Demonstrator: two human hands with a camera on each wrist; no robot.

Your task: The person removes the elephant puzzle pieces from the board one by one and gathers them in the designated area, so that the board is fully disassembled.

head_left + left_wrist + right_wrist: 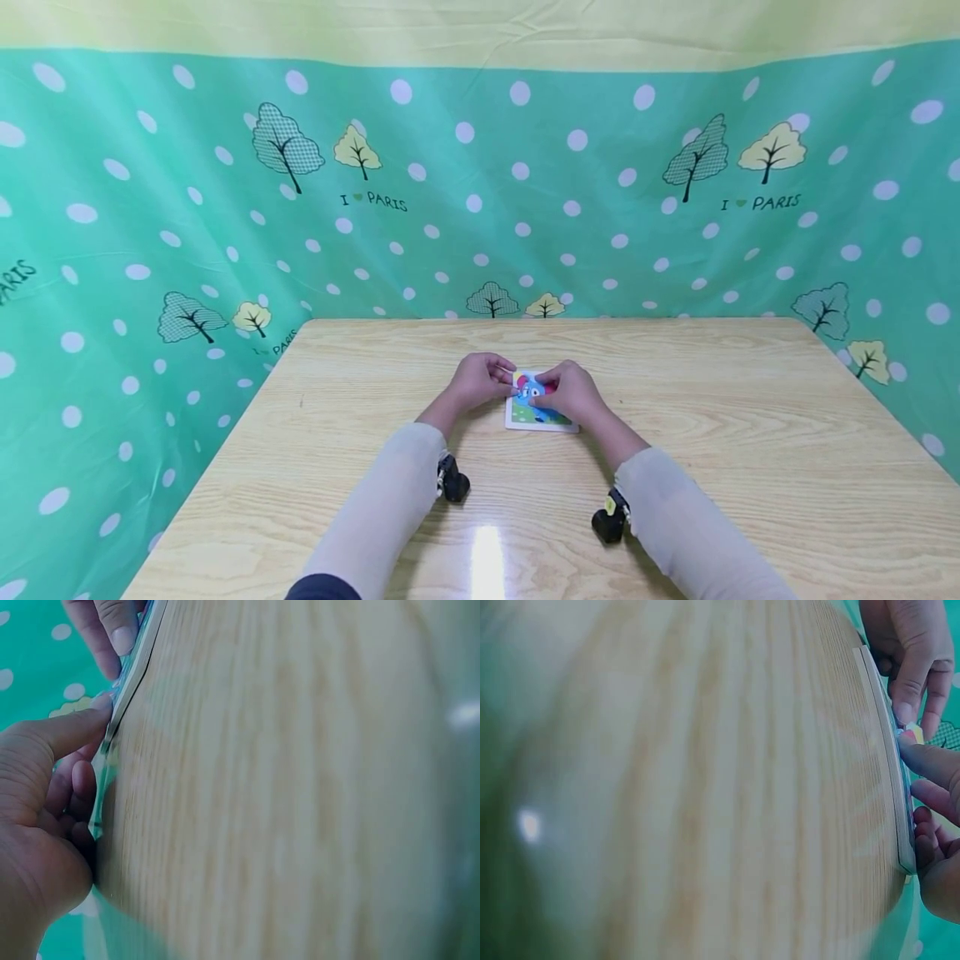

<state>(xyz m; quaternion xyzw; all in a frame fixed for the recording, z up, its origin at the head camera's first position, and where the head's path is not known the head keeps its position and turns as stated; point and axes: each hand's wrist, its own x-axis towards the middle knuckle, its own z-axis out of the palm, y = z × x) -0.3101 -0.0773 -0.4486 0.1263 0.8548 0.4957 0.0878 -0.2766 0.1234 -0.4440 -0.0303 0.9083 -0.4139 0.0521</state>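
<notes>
A small square picture puzzle [542, 427] with a blue elephant, green ground and white border lies on the table. My left hand [482, 382] is at its upper left corner, thumb and forefinger pinching a yellow and pink puzzle piece [918, 733] tilted up from the board. From the right, my right hand [572, 392] reaches over the picture, thumb and forefinger extended and apart, their tips touching the elephant. Both wrist views show the board edge-on, so most of its face is hidden there.
The light wood table [735, 400] extends around the puzzle on all sides. Behind and beside it hangs a green dotted curtain [420, 250] with printed trees. Each sleeve carries a black wrist camera [453, 480]. A bright reflection shows on the near tabletop.
</notes>
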